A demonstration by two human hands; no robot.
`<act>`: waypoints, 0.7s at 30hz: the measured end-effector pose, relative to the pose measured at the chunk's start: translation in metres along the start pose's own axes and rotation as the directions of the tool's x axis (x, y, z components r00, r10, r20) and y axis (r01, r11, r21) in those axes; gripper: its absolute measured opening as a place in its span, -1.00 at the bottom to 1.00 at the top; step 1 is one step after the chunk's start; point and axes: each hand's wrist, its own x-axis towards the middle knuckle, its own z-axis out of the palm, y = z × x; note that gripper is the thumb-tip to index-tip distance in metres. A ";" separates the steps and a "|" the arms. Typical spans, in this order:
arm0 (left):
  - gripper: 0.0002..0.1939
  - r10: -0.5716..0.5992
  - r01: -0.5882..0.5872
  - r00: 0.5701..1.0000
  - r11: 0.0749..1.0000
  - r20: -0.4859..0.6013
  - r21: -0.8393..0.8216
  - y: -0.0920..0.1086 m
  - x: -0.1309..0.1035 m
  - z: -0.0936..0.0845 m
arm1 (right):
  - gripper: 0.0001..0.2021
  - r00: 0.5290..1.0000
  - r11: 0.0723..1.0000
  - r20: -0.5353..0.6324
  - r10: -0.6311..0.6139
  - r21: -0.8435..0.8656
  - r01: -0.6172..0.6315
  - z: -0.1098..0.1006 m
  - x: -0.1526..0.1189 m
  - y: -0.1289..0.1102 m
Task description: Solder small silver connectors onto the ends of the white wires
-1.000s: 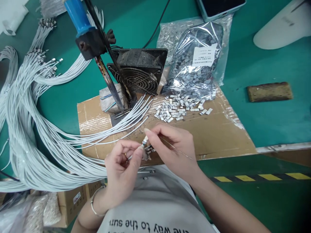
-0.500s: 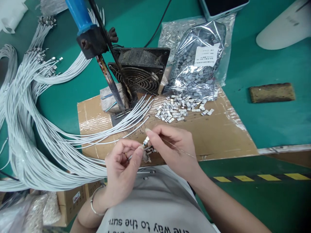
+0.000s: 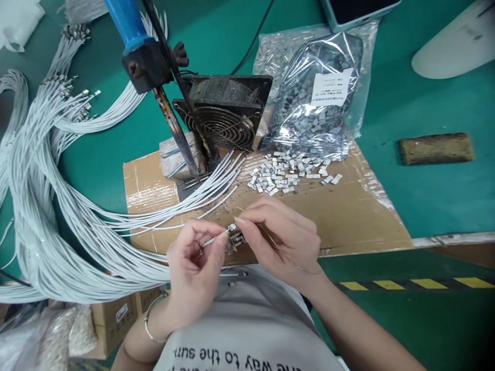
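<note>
Small connector (image 3: 232, 227) at tip of white cable (image 3: 209, 240), between both hands, above near part of cardboard sheet (image 3: 348, 216). Pinching cable just behind connector with left hand (image 3: 194, 286): thumb and index closed on it, other fingers curled in. Pinching thin wire (image 3: 268, 233) with right hand (image 3: 284, 238): thumb and index together, wire end poking out past fingertips, near connector; cannot tell if touching. Below hands, partly hidden: few more metal pieces (image 3: 238, 238).

Outward, on cardboard: fanned cable ends (image 3: 216, 181), just beside tip of blue-handled soldering iron (image 3: 176, 131), clamped at a tilt. Behind iron: dark fan (image 3: 222, 126) with round grille. Right of fan: scattered heap of small connectors (image 3: 275, 174), just in front of clear bag (image 3: 305, 111) with white label. Left: thick sweep of white cables (image 3: 50, 206). Far right, on green table (image 3: 390, 103): brownish block (image 3: 436, 149). Behind bag: phone-like device (image 3: 358, 15), cut off by top edge.
</note>
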 end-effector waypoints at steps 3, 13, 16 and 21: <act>-0.86 -0.013 0.013 1.000 1.000 -0.002 0.007 -0.001 0.000 0.000 | -0.77 1.000 1.000 -0.005 -0.005 -0.018 0.005 0.000 0.000 0.001; -0.87 0.027 -0.026 1.000 0.997 -0.014 0.072 -0.001 -0.001 0.000 | -0.80 0.999 0.999 -0.017 -0.031 -0.030 0.031 0.000 -0.002 0.003; -0.88 0.019 -0.018 1.000 0.998 -0.012 0.061 -0.002 -0.001 0.000 | -0.79 1.000 1.000 -0.024 -0.002 -0.013 0.002 0.001 -0.002 0.002; -0.86 -0.006 0.006 1.000 1.000 0.006 0.021 -0.002 -0.001 0.000 | -0.78 0.999 1.000 -0.041 0.017 -0.004 -0.017 0.003 -0.003 0.004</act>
